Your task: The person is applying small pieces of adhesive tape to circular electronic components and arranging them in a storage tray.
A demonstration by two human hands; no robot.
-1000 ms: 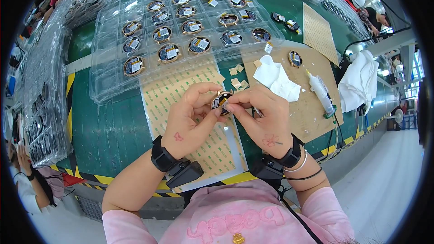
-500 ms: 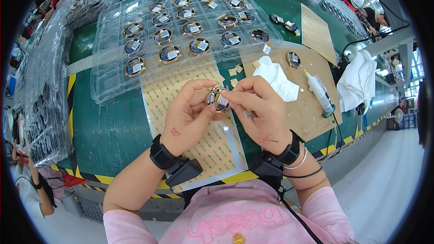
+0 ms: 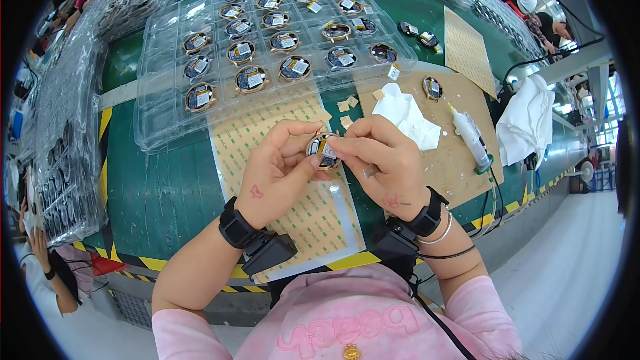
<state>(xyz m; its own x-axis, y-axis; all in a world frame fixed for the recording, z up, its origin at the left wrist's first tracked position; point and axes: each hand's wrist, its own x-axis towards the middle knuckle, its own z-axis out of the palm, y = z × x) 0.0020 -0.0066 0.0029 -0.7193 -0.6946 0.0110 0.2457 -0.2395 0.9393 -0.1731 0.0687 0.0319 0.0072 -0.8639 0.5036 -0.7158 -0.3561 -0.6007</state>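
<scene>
A round gold-rimmed watch case (image 3: pixel 323 153), its inside showing, is held over the bench in front of me. My left hand (image 3: pixel 275 173) grips its left side, thumb on the near rim and fingers curled behind. The thumb and forefinger of my right hand (image 3: pixel 390 163) are closed at its right side, touching the silvery battery inside; these fingertips hide part of the case. Under my hands lies a tan sheet of adhesive pads (image 3: pixel 267 137) with green print. Several small tan squares (image 3: pixel 343 106) lie just beyond my fingers.
A clear compartment tray (image 3: pixel 160 120) with several open watch cases stands at the back. To the right, a brown board (image 3: pixel 460 177) carries a white cloth (image 3: pixel 407 117), a watch case (image 3: pixel 433 88) and a glue syringe (image 3: pixel 471 139). Stacked clear trays (image 3: pixel 63 140) line the left.
The watch case has tilted slightly in my fingers, so more of the battery faces up. Both hands keep nearly the same place and grip.
</scene>
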